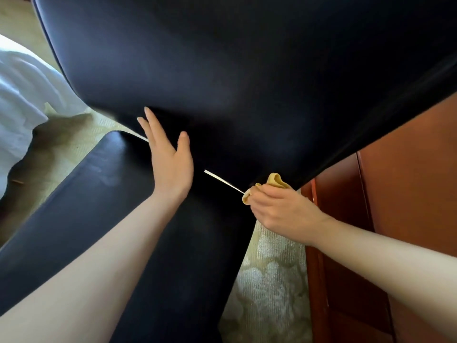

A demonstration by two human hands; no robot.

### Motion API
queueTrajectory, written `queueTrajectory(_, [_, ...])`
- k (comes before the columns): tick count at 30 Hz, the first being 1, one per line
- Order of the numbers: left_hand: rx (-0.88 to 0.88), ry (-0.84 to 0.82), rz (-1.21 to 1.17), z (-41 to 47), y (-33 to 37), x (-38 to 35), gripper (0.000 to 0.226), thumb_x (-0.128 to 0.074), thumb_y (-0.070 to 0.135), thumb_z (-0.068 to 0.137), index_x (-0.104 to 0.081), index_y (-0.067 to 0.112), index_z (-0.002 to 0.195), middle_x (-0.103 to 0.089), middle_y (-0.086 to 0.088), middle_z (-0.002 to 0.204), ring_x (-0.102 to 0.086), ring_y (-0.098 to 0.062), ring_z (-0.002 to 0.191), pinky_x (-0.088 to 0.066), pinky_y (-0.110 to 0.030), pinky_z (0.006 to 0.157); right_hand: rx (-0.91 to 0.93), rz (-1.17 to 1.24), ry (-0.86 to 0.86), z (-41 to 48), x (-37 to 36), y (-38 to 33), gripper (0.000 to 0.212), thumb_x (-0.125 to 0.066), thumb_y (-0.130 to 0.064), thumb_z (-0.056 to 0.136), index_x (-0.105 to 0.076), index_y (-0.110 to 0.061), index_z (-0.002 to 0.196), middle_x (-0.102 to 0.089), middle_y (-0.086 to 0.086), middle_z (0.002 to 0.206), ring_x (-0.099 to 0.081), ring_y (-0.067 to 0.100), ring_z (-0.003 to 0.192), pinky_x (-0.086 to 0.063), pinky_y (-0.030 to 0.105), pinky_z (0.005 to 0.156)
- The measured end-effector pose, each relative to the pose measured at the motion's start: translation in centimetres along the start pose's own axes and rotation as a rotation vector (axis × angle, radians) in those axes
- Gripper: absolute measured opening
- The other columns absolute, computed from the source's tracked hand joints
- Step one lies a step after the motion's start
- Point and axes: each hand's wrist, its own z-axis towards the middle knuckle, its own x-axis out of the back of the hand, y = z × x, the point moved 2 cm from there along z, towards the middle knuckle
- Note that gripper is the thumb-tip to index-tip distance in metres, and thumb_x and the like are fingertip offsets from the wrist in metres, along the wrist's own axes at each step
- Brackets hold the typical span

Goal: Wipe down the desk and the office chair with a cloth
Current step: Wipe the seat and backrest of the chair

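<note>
Patterned carpet [272, 280] under black office chair [222, 70], desk [408, 181] at right. Your left hand [170, 159] lies flat, fingers straight, on the backrest; your right hand [279, 209] grips the yellow cloth [275, 180] at the seat crease.

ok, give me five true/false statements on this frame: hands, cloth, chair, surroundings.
1. The right hand grips a yellow cloth. True.
2. The cloth is spread flat on the wooden furniture. False: it is bunched in the right hand at the lower edge of the black chair back, beside the reddish wooden furniture.
3. The left hand is open, fingers straight, where the chair's back meets the seat. True.
4. The left hand holds a second cloth. False: it holds nothing.
5. White fabric lies to the left of the chair. True.
</note>
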Motion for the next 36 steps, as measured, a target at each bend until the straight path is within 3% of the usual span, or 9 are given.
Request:
queueTrajectory(3, [-0.051,-0.007,-0.068,-2.3,1.9,-1.4,0.068,-0.039,0.01,0.099,0.002,0.024,0.152,0.014,-0.003,0.159,0.011,0.001,0.139,0.0,0.009,0.09,-0.01,-0.012,0.073,-2.2,2.8,1.6,0.021,-0.055,-0.021,0.089,-0.075,-0.021,0.096,-0.071,-0.006,0.097,-0.065,0.01,0.093,-0.051,0.023,0.082])
queueTrajectory(6, [-0.133,-0.017,-0.097,-3.8,4.0,-2.4,0.068,-0.038,0.01,0.099,0.0,0.03,0.152,0.014,-0.004,0.159,0.014,0.006,0.135,-0.002,0.012,0.087,0.052,-0.354,0.211,-3.6,6.1,3.8,0.034,-0.038,-0.005,0.096,-0.07,-0.017,0.104,-0.068,-0.004,0.1,-0.063,0.015,0.104,-0.043,0.029,0.098])
queueTrajectory(11, [-0.081,-0.141,-0.066,-3.8,5.8,-3.6,0.064,-0.034,0.02,0.102,0.003,0.046,0.148,0.02,-0.001,0.158,0.014,-0.019,0.145,0.0,-0.02,0.104,-0.119,-0.441,0.46,-2.8,12.6,7.6,0.03,-0.046,-0.007,0.096,-0.072,-0.022,0.098,-0.069,-0.007,0.102,-0.064,0.015,0.103,-0.041,0.028,0.091])
queueTrajectory(13, [-0.087,-0.161,-0.031,-3.6,6.0,-3.4,0.065,-0.033,0.018,0.102,0.004,0.049,0.146,0.019,0.002,0.158,0.012,-0.02,0.146,-0.004,-0.021,0.102,-0.202,-0.468,0.554,-1.2,14.1,8.3,0.029,-0.049,-0.01,0.095,-0.072,-0.027,0.093,-0.069,-0.01,0.098,-0.065,0.013,0.099,-0.041,0.027,0.089])
queueTrajectory(20, [-0.138,-0.194,0.007,-3.9,4.8,-1.3,0.073,-0.04,0.007,0.097,-0.009,0.055,0.143,-0.001,0.019,0.158,-0.009,0.021,0.13,-0.014,0.008,0.089,-0.382,-0.267,0.851,6.4,16.6,9.3,0.022,-0.064,-0.011,0.082,-0.073,-0.031,0.08,-0.07,-0.013,0.092,-0.066,0.012,0.091,-0.049,0.026,0.079])
queueTrajectory(24, [-0.13,-0.187,-0.112,-3.3,4.4,0.5,0.068,-0.038,0.002,0.097,-0.027,0.057,0.136,-0.03,0.024,0.149,-0.03,0.009,0.134,-0.026,-0.013,0.107,-0.45,-0.099,0.978,10.7,16.2,8.3,0.023,-0.061,-0.011,0.083,-0.073,-0.029,0.074,-0.07,-0.012,0.094,-0.066,0.013,0.09,-0.047,0.029,0.076])
queueTrajectory(27, [-0.129,-0.002,-0.117,-2.3,4.5,2.2,0.051,-0.038,0.0,0.096,-0.045,0.035,0.133,-0.054,0.012,0.13,-0.056,0.0,0.113,-0.041,-0.014,0.096,-0.433,-0.098,0.973,13.0,15.0,7.2,0.022,-0.064,-0.009,0.081,-0.074,-0.028,0.08,-0.071,-0.01,0.094,-0.066,0.015,0.09,-0.047,0.03,0.076])
queueTrajectory(31, [-0.139,0.173,-0.1,-1.4,4.4,3.8,0.037,-0.039,-0.001,0.096,-0.05,0.016,0.127,-0.056,0.003,0.122,-0.057,-0.002,0.105,-0.042,-0.012,0.091,-0.339,-0.15,0.87,14.5,12.1,4.8,0.017,-0.063,-0.014,0.084,-0.074,-0.026,0.09,-0.07,-0.008,0.095,-0.065,0.016,0.095,-0.048,0.031,0.081])
queueTrajectory(36, [-0.12,0.118,-0.047,-1.8,4.3,3.2,0.051,-0.042,0.0,0.095,-0.036,0.018,0.142,-0.04,0.008,0.136,-0.042,-0.01,0.128,-0.035,-0.004,0.093,-0.115,-0.246,0.541,11.9,5.7,1.3,0.035,-0.042,-0.005,0.09,-0.074,-0.02,0.092,-0.069,-0.008,0.096,-0.063,0.013,0.099,-0.048,0.026,0.089])
